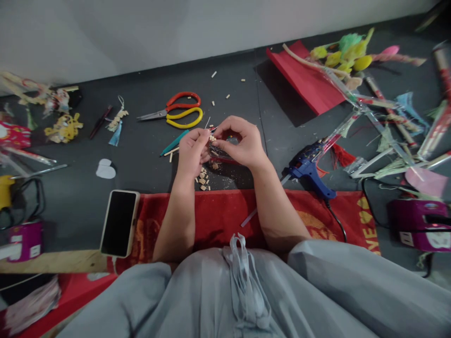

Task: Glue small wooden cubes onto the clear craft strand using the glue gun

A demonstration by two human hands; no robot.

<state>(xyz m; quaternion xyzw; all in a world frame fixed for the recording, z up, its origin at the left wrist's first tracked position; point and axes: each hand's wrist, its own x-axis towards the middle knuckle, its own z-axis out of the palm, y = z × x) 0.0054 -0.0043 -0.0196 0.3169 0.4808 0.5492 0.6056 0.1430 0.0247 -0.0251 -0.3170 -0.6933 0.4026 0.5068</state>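
Observation:
In the middle of the dark table, my left hand point(195, 149) and my right hand point(243, 140) meet fingertip to fingertip. Both pinch a small cluster of pale beads point(212, 138), and a thin white strand point(207, 122) sticks up beside it. The fingers hide part of the cluster. Loose pale bits point(203, 178) lie below my left hand. Partly behind that hand is a teal tool point(175, 142). Scissors point(171, 112) with one red and one yellow handle lie beyond it. Under my right hand is a red-rimmed item, mostly covered.
A blue glue gun point(309, 171) lies right of my forearms, its cord crossing a red towel point(225, 206). A phone point(120, 224) rests on the left. Red paper point(310, 80) and wrapped tasselled crafts point(384, 126) fill the right side. Purple boxes point(419, 223) stand at both sides.

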